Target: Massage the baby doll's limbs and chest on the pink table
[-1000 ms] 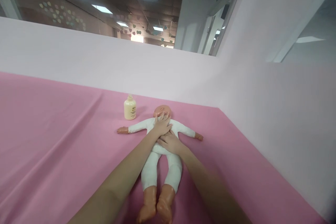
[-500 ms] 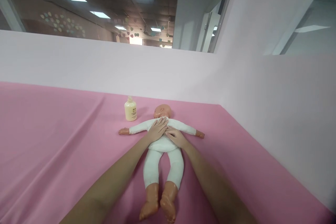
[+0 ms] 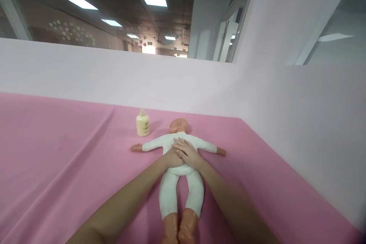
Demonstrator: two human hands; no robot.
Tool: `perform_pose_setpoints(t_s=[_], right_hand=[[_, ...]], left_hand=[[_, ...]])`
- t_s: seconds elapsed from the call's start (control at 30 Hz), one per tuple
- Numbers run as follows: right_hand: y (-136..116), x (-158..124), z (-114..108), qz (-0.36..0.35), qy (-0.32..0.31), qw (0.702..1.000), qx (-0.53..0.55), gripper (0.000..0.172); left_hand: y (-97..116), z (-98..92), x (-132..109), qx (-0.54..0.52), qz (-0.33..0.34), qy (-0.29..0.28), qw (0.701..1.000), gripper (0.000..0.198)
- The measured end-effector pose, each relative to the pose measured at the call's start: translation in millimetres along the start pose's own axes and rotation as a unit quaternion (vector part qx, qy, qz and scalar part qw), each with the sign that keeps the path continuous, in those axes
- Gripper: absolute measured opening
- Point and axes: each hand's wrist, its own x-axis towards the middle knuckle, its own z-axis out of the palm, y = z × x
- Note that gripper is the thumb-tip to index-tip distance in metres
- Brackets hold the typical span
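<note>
A baby doll (image 3: pixel 168 192) in a white bodysuit lies on its back with arms spread wide. Its head is turned to the side, at the far end from me. On the doll's torso rests my left hand (image 3: pixel 173 158), lying flat, with its fingers partly covered by my other hand. My right hand (image 3: pixel 191 154) is laid across it, fingers stretched out and pointing up and left over the doll's middle. Neither hand grips anything. Beyond the doll's outstretched arm on the left stands a pale yellow bottle (image 3: pixel 143 124) with dark print.
A pink cloth (image 3: pixel 71 152) with a few creases covers the surface under the doll. White walls (image 3: pixel 114 78) border it at the back and right. Above the back wall is a window (image 3: pixel 114 38) showing ceiling lights and heart-shaped decorations.
My left hand has drawn down from the doll's chest toward its belly. My right hand has come to lie over the left one's fingers. The view has tilted slightly upward.
</note>
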Motion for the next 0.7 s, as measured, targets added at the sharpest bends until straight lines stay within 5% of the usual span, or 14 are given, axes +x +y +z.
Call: perform_pose_setpoints(t_s=[0.43, 0.7], right_hand=[[20.7, 0.5, 9.5, 0.187, 0.013, 0.98, -0.063, 0.063], [-8.3, -5.4, 17.3, 0.309, -0.016, 0.942, -0.127, 0.073]], left_hand=[[-11.5, -1.9, 5.8, -0.151, 0.011, 0.109, 0.983, 0.032], [-20.4, 1.3, 0.8, -0.008, -0.173, 0.157, 0.972, 0.048]])
